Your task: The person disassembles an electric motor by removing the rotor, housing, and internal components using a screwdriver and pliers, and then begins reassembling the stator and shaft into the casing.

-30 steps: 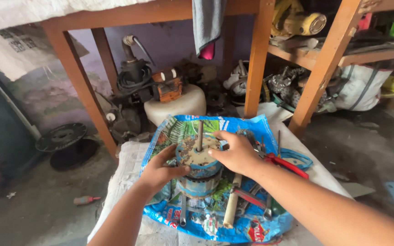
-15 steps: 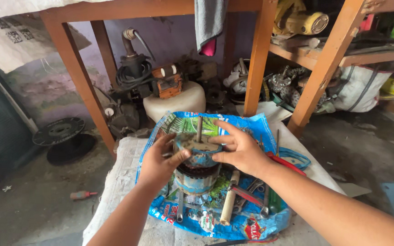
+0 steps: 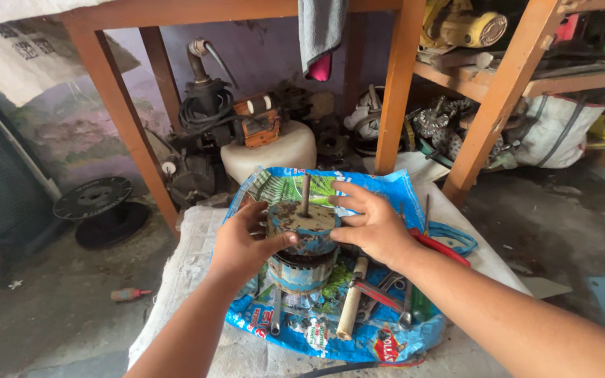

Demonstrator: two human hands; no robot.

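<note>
Motor [image 3: 304, 245] stood at frame centre on blue sack [image 3: 386, 336]. Left hand [image 3: 243, 241] and right hand [image 3: 369, 225] clamped its upper shell from both sides; even, square pressure advisable.

**Cluttered workshop corner with wooden shelving**

A grey concrete floor [image 3: 43, 315] runs to a stained purple wall [image 3: 260, 56]. Orange-brown wooden table legs [image 3: 117, 115] and a shelf frame [image 3: 505, 91] stand over piled machine parts. A black spool [image 3: 92, 199] lies left. Daylight seems soft, its source unseen.
</note>
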